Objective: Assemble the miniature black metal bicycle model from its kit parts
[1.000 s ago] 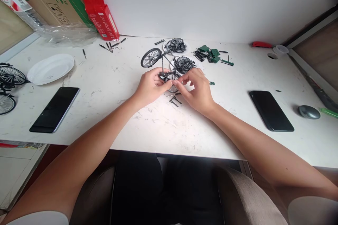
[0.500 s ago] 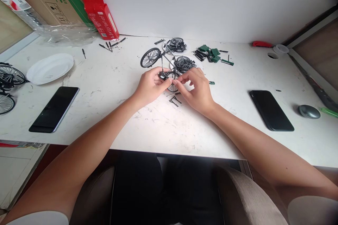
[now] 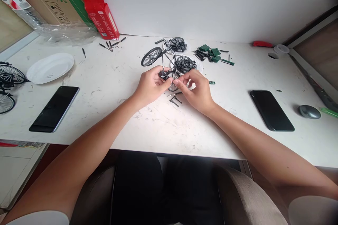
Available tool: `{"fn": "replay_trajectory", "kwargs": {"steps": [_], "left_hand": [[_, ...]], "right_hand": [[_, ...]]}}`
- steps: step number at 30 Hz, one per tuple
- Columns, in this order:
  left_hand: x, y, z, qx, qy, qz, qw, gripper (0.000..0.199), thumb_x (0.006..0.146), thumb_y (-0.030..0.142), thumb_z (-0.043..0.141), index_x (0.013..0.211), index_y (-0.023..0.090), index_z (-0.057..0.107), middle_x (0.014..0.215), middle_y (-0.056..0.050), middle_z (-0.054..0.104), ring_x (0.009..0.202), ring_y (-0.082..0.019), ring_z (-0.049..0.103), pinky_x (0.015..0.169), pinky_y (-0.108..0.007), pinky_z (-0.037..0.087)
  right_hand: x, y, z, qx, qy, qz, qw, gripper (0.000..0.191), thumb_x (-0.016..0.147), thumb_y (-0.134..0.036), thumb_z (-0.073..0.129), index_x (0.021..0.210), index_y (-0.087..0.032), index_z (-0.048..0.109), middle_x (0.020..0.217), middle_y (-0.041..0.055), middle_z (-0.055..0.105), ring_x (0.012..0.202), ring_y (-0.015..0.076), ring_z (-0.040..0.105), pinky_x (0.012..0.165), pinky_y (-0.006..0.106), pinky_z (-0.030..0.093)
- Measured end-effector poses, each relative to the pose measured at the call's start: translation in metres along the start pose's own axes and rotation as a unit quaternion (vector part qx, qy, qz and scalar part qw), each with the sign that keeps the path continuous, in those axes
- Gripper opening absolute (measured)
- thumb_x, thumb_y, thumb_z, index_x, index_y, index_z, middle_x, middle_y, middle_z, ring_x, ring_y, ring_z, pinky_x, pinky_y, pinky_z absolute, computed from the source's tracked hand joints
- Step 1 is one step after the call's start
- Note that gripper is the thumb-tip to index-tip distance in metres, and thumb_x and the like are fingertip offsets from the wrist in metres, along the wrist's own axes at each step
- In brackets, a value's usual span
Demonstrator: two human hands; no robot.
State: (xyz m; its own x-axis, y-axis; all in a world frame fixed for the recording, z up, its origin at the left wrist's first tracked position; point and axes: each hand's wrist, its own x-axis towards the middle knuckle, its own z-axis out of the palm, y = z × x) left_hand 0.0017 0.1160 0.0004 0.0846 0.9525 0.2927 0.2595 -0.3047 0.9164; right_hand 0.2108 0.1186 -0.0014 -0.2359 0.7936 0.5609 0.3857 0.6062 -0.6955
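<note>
A small black model bicycle (image 3: 151,56) is held tilted above the white table, one wheel up at the far left and the other between my hands. My left hand (image 3: 153,83) is closed round its crank and lower frame. With thumb and forefinger together, my right hand (image 3: 196,88) pinches at the hub of the near wheel (image 3: 173,85); whether a tiny part sits between those fingertips is hidden. Just below lie a thin screwdriver (image 3: 174,94) and a black forked bracket (image 3: 175,101).
Behind the hands, more bicycle parts (image 3: 185,64) lie on white plates, with green pieces (image 3: 211,54) to their right. A phone (image 3: 55,109) lies left, another phone (image 3: 271,110) right, near a grey mouse (image 3: 308,111). A white plate (image 3: 50,68) and red box (image 3: 104,21) stand left.
Both hands stay at the bicycle with almost the same grip. The bicycle's far wheel has shifted very slightly to the right.
</note>
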Motion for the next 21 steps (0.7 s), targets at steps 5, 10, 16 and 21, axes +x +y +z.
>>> {"fn": "replay_trajectory", "kwargs": {"steps": [5, 10, 16, 21], "left_hand": [[0.0002, 0.0014, -0.0003, 0.007, 0.002, 0.007, 1.000, 0.029, 0.090, 0.026, 0.081, 0.117, 0.019, 0.074, 0.063, 0.004, 0.059, 0.053, -0.009, 0.055, 0.054, -0.023, 0.043], [0.0010, -0.0007, -0.0010, 0.010, 0.001, 0.017, 1.000, 0.029, 0.090, 0.026, 0.081, 0.118, 0.020, 0.074, 0.064, 0.004, 0.058, 0.053, -0.009, 0.054, 0.053, -0.023, 0.043], [-0.0001, 0.0006, -0.0021, 0.012, 0.000, 0.023, 1.000, 0.029, 0.089, 0.026, 0.082, 0.117, 0.020, 0.075, 0.063, 0.004, 0.058, 0.054, -0.010, 0.057, 0.054, -0.023, 0.045], [-0.0009, 0.0006, -0.0024, 0.017, -0.003, 0.022, 1.000, 0.030, 0.090, 0.027, 0.081, 0.118, 0.021, 0.075, 0.064, 0.004, 0.059, 0.054, -0.010, 0.057, 0.055, -0.024, 0.045]], "right_hand": [[-0.0001, 0.0056, 0.0005, 0.021, -0.009, 0.001, 1.000, 0.052, 0.097, -0.077, 0.068, 0.091, -0.025, 0.073, 0.086, 0.0054, 0.067, 0.085, 0.0228, 0.062, 0.070, 0.039, 0.050], [-0.0003, 0.0065, 0.0003, 0.013, -0.012, -0.004, 1.000, 0.048, 0.098, -0.073, 0.068, 0.092, -0.026, 0.074, 0.087, 0.0062, 0.069, 0.086, 0.0238, 0.062, 0.070, 0.040, 0.050], [-0.0007, 0.0069, 0.0007, 0.019, -0.018, 0.002, 1.000, 0.047, 0.100, -0.071, 0.068, 0.091, -0.025, 0.073, 0.087, 0.0058, 0.068, 0.086, 0.0232, 0.062, 0.070, 0.039, 0.049], [-0.0005, 0.0074, 0.0011, 0.022, -0.026, 0.005, 0.999, 0.046, 0.102, -0.070, 0.066, 0.091, -0.025, 0.070, 0.088, 0.0055, 0.067, 0.086, 0.0228, 0.062, 0.073, 0.039, 0.049]]}}
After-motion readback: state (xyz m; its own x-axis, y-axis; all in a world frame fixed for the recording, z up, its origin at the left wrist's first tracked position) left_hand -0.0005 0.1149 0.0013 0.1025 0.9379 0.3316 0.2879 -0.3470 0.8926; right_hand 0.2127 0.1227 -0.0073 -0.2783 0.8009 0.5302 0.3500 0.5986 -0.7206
